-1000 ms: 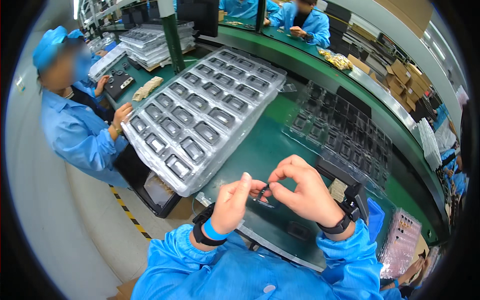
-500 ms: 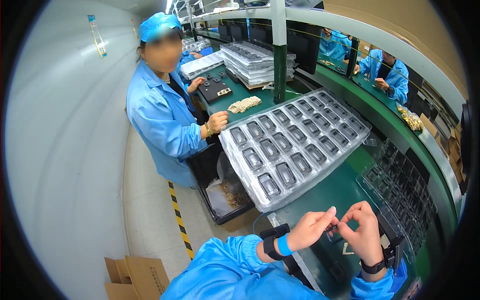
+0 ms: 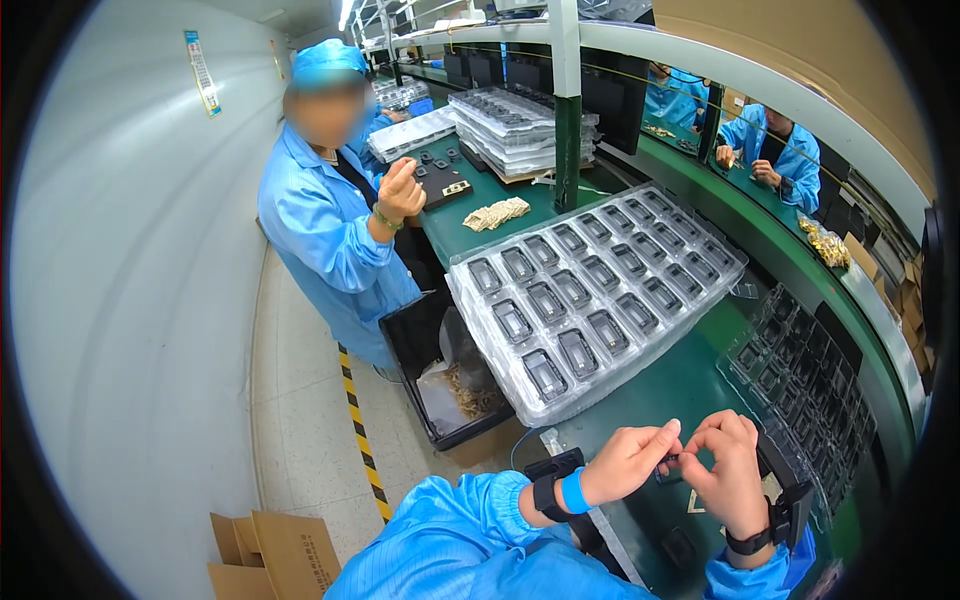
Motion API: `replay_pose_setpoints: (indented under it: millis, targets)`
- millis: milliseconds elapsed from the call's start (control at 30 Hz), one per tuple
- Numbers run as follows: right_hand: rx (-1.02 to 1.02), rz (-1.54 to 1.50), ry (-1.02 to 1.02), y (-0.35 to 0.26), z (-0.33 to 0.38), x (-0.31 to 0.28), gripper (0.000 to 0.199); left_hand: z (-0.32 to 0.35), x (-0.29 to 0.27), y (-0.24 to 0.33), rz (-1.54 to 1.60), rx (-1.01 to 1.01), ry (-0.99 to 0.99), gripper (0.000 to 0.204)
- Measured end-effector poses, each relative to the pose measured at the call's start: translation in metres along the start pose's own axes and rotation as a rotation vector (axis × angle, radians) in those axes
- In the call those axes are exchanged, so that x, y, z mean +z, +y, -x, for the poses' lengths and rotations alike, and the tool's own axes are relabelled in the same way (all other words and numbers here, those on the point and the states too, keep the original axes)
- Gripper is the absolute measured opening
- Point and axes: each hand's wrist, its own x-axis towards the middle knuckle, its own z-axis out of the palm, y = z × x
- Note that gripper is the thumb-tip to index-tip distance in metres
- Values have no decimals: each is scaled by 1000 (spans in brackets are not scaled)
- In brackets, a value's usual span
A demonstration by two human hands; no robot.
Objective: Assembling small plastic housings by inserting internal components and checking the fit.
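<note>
Between the fingertips of both my hands is a small dark part (image 3: pixel 668 461), mostly covered by the fingers, so its kind is unclear. My left hand (image 3: pixel 630 462) pinches it from the left, thumb uppermost. From the other side my right hand (image 3: pixel 730 468) closes on it with thumb and index finger. Below them on the green bench lie a black rectangular plastic housing (image 3: pixel 678 546) and a pale flat piece (image 3: pixel 697 503). Just beyond my hands stands a stack of clear trays (image 3: pixel 590 335), with black rectangular housings in the top tray's pockets.
At the right, a clear tray (image 3: pixel 800 390) holds dark parts. A black bin (image 3: pixel 435 375) with scraps sits left of the stack. A co-worker in blue (image 3: pixel 325 230) stands at the bench's left side, near a pile of pale pieces (image 3: pixel 497 213). An open carton (image 3: pixel 275 555) is lower left.
My hands keep their pinch on the small part and have barely shifted. The co-worker's hand has lifted from beside the tray stack up toward the chest.
</note>
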Motion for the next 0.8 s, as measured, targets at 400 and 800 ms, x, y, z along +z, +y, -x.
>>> replay_pose_setpoints:
  millis: [400,800]
  targets:
    - [-23,70,30,-4,2,2,9,1,-1,3,-34,-17,-19,52]
    - [-60,42,55,-7,7,-2,11,0,-4,-5,54,-36,-74,52]
